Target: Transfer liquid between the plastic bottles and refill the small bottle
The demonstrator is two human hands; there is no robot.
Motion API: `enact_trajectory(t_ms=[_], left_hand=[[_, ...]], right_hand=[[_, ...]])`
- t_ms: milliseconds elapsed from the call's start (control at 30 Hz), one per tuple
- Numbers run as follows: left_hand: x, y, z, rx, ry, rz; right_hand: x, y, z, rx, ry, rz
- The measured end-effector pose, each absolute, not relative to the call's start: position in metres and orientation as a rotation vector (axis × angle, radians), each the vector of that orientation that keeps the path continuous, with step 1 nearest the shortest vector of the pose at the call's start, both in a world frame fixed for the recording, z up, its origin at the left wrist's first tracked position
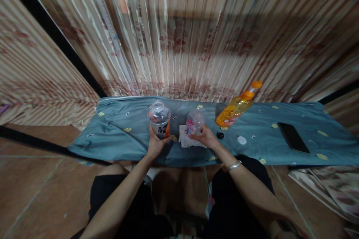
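My left hand (156,143) is wrapped round a clear, uncapped plastic bottle (159,118) with a dark label, standing upright on a blue cloth-covered bench (117,140). My right hand (206,137) grips a smaller clear bottle (195,121) with a pink label, also upright and uncapped. A white tissue (185,140) lies under and beside that small bottle. A silver bracelet (234,165) circles my right wrist.
An orange-capped bottle of orange liquid (237,107) stands to the right. A small black cap (220,135) and a white cap (241,140) lie near my right hand. A black phone (293,137) lies farther right. Striped curtains (196,37) hang behind the bench.
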State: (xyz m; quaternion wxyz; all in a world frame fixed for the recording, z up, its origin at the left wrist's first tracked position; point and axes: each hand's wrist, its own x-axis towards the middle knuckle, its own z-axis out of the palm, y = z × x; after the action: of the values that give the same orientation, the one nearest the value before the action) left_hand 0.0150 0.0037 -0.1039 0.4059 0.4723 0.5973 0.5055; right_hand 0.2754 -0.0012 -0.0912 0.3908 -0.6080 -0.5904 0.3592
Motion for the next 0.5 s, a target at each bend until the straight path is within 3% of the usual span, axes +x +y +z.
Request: enact_trajectory(t_ms=[500], left_hand=[[0.002, 0.009, -0.083, 1.251, 1.448, 1.231]], right_hand=[[0.288, -0.004, -0.105, -1.619, -1.430, 0.886]])
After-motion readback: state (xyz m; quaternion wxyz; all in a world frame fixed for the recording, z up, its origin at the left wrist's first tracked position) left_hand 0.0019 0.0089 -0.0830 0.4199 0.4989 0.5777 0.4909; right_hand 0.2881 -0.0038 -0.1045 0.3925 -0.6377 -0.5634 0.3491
